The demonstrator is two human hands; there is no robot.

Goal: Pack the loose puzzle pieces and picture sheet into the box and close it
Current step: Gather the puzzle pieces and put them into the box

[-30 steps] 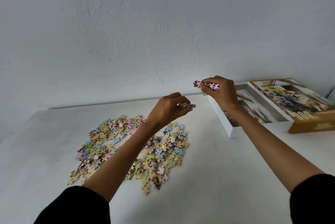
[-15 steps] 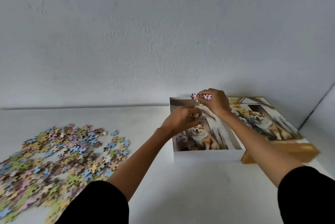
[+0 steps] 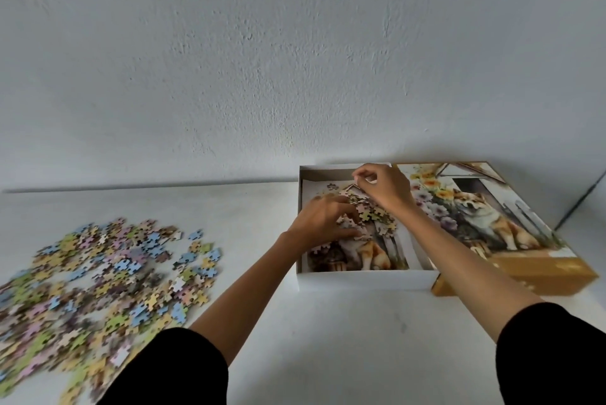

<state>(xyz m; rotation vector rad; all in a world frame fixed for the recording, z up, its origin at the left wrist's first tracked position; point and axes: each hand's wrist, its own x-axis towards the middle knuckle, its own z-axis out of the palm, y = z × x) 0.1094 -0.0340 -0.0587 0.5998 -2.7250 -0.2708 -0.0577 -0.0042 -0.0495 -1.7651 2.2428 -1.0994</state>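
Black sleeves (image 3: 170, 368) framed the near edge of the white worktop (image 3: 328, 339). Most loose puzzle pieces (image 3: 98, 273) lay spread on its left side, well apart from the open box (image 3: 360, 280). Inside the box lay the picture sheet (image 3: 367, 254), with a small heap of pieces (image 3: 377, 217) on top. The left hand (image 3: 323, 219) rested released on that heap, fingers stretched. The right hand (image 3: 385, 190) hovered behind it, fingertips curled together; whether it gripped a piece I cannot tell. The lid (image 3: 485, 217) lay touching the box's right side, by the wall (image 3: 295, 60).
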